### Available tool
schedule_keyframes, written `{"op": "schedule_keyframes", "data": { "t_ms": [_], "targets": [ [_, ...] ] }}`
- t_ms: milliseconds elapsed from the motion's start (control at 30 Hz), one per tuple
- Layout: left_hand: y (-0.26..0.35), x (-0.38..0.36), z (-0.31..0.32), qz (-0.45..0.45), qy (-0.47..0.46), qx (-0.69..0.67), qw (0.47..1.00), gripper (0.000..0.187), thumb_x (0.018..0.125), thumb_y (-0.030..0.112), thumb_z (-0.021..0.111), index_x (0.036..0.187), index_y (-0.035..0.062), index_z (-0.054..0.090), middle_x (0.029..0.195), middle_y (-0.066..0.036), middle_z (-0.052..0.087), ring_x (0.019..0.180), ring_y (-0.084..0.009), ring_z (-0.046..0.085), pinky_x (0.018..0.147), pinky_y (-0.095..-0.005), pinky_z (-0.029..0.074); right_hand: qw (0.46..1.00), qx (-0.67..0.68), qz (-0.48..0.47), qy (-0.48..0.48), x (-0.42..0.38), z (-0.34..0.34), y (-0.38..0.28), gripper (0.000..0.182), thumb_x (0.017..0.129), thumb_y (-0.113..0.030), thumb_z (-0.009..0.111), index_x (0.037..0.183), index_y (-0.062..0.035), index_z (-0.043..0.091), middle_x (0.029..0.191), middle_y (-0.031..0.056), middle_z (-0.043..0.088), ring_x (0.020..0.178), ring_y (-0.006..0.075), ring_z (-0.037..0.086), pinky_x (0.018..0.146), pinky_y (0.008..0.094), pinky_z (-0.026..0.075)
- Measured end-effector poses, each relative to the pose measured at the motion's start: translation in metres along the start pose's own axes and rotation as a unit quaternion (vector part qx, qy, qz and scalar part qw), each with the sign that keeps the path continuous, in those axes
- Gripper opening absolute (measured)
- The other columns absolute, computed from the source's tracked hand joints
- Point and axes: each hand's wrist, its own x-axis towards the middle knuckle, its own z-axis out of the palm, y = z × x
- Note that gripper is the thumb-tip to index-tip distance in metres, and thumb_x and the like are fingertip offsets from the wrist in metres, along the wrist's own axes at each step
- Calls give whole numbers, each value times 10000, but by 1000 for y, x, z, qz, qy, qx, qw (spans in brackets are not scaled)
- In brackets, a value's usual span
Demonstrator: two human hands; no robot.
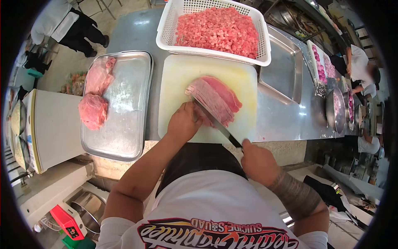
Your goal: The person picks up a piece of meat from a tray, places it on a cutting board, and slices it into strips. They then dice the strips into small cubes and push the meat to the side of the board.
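A slab of pink meat lies on the pale cutting board in front of me. My right hand is wrapped round the handle of a long knife, whose blade runs along the near left edge of the meat. My left hand has its fingers bent against that same edge, close to the blade; the fingertips are partly hidden, and whether they pinch a piece of meat is unclear. Beyond the board stands a white perforated basket full of diced meat.
Left of the board, a metal tray holds two meat pieces. An empty metal pan lies to the right. Farther right are a tray of purple onions, metal bowls and people. Another person stands at upper left.
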Motion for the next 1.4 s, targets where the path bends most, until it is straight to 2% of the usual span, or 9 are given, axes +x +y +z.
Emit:
{"op": "schedule_keyframes", "data": {
  "t_ms": [33, 133, 233, 433, 700, 1000, 1100, 1200, 1400],
  "targets": [
    [-2, -1, 0, -1, -2, -4, 1000, 534, 851, 243, 834, 1221, -9, 542, 1125, -225, 672, 1001, -430, 702, 854, -501, 581, 999, -4, 22, -29, -6, 1, 3, 204, 932, -98, 607, 1092, 4, 531, 852, 213, 710, 783, 406, 733, 702, 508, 579],
    [-15, -5, 7, 61, 37, -8, 997, 488, 867, 228, 827, 1205, 10, 552, 1119, -201, 682, 1005, -419, 703, 853, -499, 581, 998, 24, -10, 64, 38, 75, 19, 224, 926, -109, 627, 1092, 4, 529, 850, 212, 709, 774, 407, 731, 702, 518, 580],
    [-15, -7, 7, 81, 51, 8, 995, 463, 876, 209, 822, 1201, 22, 550, 1095, -179, 690, 1002, -409, 705, 850, -493, 582, 980, 32, -102, 166, 82, 65, -2, 217, 920, -110, 635, 1075, -2, 528, 842, 211, 704, 771, 410, 729, 700, 523, 582],
    [-10, -5, 6, 42, 33, 28, 998, 459, 886, 208, 817, 1208, 24, 547, 1072, -170, 694, 987, -398, 709, 846, -479, 586, 994, 32, -27, 105, 21, 18, -8, 190, 879, -78, 633, 1028, -4, 541, 829, 202, 695, 758, 417, 714, 683, 526, 572],
    [-2, 3, -1, -23, -28, 31, 999, 439, 906, 316, 810, 1161, 18, 614, 1077, -182, 713, 1016, -403, 708, 863, -497, 568, 996, 41, -34, 72, -23, 16, 14, 176, 879, -55, 620, 1016, 5, 527, 813, 216, 671, 743, 427, 698, 661, 534, 558],
    [-11, 0, 6, 22, -8, 40, 999, 389, 896, 281, 813, 1103, 19, 614, 1001, -187, 711, 930, -411, 718, 806, -509, 578, 981, 12, -99, 164, 64, 46, -16, 228, 947, -114, 601, 1125, 25, 565, 802, 208, 683, 710, 381, 716, 646, 491, 571],
    [-14, 1, 4, 28, 0, 41, 999, 364, 885, 253, 815, 1080, 20, 614, 981, -190, 710, 907, -419, 717, 789, -515, 580, 985, 35, -82, 147, 98, 41, -40, 222, 965, -123, 584, 1141, 12, 572, 822, 208, 696, 721, 385, 722, 649, 485, 579],
    [-11, -1, 7, 23, 6, 48, 999, 338, 879, 229, 810, 1062, 20, 617, 975, -193, 710, 906, -423, 714, 790, -514, 579, 977, 81, -100, 170, 91, 41, -33, 290, 890, -78, 623, 1150, 32, 556, 835, 247, 699, 784, 442, 716, 694, 534, 569],
    [-1, -4, 7, 19, 2, 48, 999, 247, 905, 186, 757, 1022, 25, 608, 979, -184, 712, 927, -390, 713, 805, -489, 587, 999, 18, -28, 44, -2, 16, -6, 182, 961, -100, 589, 1099, 9, 541, 817, 222, 694, 732, 416, 720, 638, 514, 572]
  ]
}}
